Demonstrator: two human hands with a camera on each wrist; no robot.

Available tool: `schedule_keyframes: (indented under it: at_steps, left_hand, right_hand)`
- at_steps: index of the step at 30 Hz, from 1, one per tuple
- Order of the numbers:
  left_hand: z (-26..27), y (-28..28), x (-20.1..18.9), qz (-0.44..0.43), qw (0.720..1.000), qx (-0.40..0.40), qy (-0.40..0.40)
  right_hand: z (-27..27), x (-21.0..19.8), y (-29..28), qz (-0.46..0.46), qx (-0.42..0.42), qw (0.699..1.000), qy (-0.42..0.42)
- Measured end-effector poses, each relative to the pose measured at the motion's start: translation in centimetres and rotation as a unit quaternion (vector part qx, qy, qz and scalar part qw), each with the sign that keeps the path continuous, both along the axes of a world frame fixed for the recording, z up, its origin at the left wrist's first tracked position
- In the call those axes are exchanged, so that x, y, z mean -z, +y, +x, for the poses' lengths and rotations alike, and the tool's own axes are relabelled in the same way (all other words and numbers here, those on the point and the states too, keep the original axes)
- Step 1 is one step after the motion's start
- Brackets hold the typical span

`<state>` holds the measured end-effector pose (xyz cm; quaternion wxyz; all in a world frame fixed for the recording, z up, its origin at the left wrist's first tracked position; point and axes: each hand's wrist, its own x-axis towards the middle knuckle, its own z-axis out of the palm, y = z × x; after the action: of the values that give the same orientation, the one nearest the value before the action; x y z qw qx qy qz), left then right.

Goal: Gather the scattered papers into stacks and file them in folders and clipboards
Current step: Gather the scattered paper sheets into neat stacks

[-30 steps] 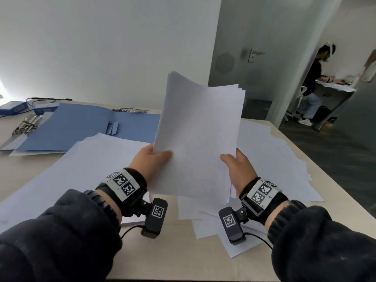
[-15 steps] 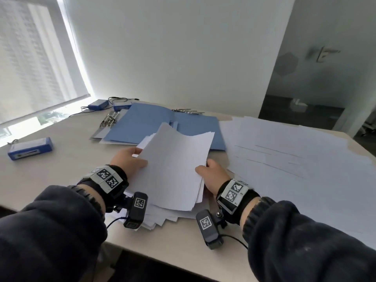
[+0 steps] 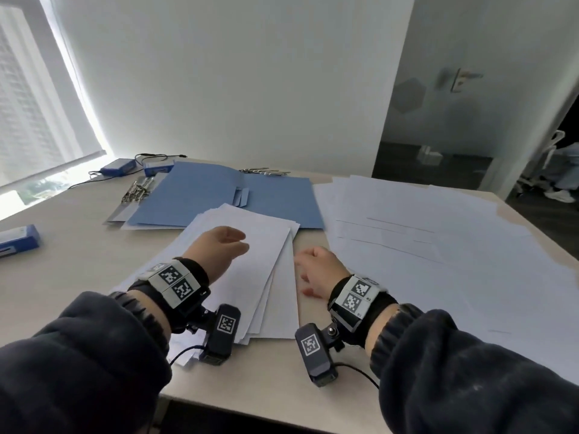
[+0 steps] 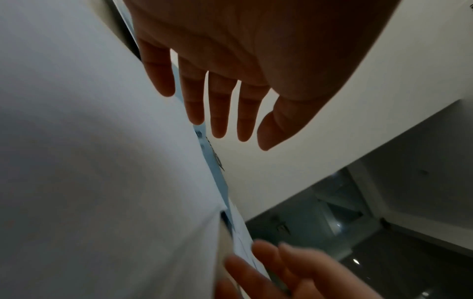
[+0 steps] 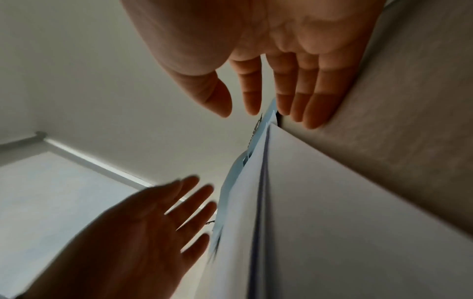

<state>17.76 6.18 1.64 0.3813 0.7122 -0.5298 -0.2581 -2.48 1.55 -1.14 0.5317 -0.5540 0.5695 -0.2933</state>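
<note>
A loose stack of white papers (image 3: 250, 270) lies on the table in front of me, its sheets fanned out at the near end. My left hand (image 3: 224, 245) hovers just above the stack, fingers straight and spread (image 4: 217, 105), holding nothing. My right hand (image 3: 313, 264) is open beside the stack's right edge, its fingers (image 5: 302, 97) straight and close to the bare table. An open blue folder (image 3: 219, 195) lies behind the stack. More white sheets (image 3: 423, 239) are spread over the right half of the table.
Metal binder clips (image 3: 138, 189) lie left of the folder and more clips (image 3: 266, 172) at its far edge. Blue boxes (image 3: 119, 166) with cables sit at the back left, another blue box (image 3: 18, 241) at the left edge. The table's near edge (image 3: 266, 408) is close.
The stack that both hands held upright a second ago now lies flat on the table. Both hands have let go and opened; the view has turned left.
</note>
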Motion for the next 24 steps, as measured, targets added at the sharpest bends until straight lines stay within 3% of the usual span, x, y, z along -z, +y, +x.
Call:
schedule_keyframes:
  at_steps: [4,11,16,19,24]
  left_hand:
    - [-4.6,-1.0,-0.7,-0.020,0.999,0.044,0.027]
    - [-10.9,-2.8,0.1,0.028,0.992,0.086,0.092]
    - [-17.9,-5.1,2.0,0.065,0.980,0.129,0.136]
    - [-21.9,-6.6,2.1,0.088,0.971,0.146,0.165]
    - [-26.9,-9.6,1.9,0.136,0.942,0.173,0.254]
  right_hand:
    - [-0.8,-0.7,1.7,0.083,-0.076,0.991,-0.074]
    - [-9.2,-0.7,1.6,0.013,-0.024,0.996,-0.090]
    - [-19.8,-1.8,0.8,-0.063,0.075,0.994,0.056]
    - [-26.5,-1.9,-0.3,-0.095,0.138,0.971,0.170]
    - [-36.1,-2.4,-2.3,-0.045,0.203,0.922,0.325]
